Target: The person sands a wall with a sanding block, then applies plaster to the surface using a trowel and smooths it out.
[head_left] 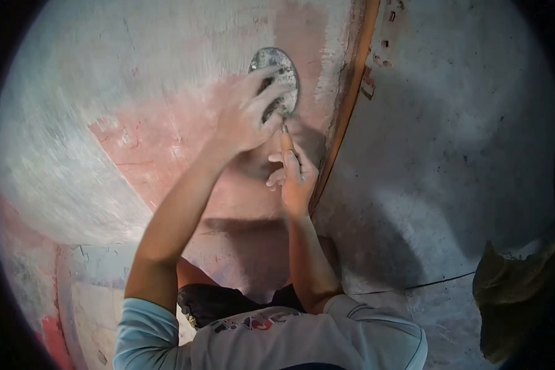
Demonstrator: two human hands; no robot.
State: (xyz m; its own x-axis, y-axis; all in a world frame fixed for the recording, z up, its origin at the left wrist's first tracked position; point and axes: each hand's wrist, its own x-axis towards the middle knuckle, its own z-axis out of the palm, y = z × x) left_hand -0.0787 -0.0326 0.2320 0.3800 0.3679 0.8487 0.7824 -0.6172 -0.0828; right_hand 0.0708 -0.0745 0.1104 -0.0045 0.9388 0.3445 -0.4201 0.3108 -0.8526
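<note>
My left hand (243, 120) is closed on a grey, oval, smeared plate (287, 79), with fingers bent over its face and the thumb low near its bottom edge. Just below, my right hand (297, 176) grips a slim tool with a wooden handle (287, 143) and a metal collar, pointing up. The tool's tip meets the lower edge of the plate beside my left thumb, where its working end is mostly hidden. Both hands are raised in front of a pink patch (166, 148) on a pale, streaked surface.
An orange-brown strip (350, 102) runs slantwise along the right of the pink patch. Beyond it lies a grey, stained surface (450, 160) with a thin dark line (441, 282) across it. A dark olive, ragged-edged thing (513, 296) is at the lower right.
</note>
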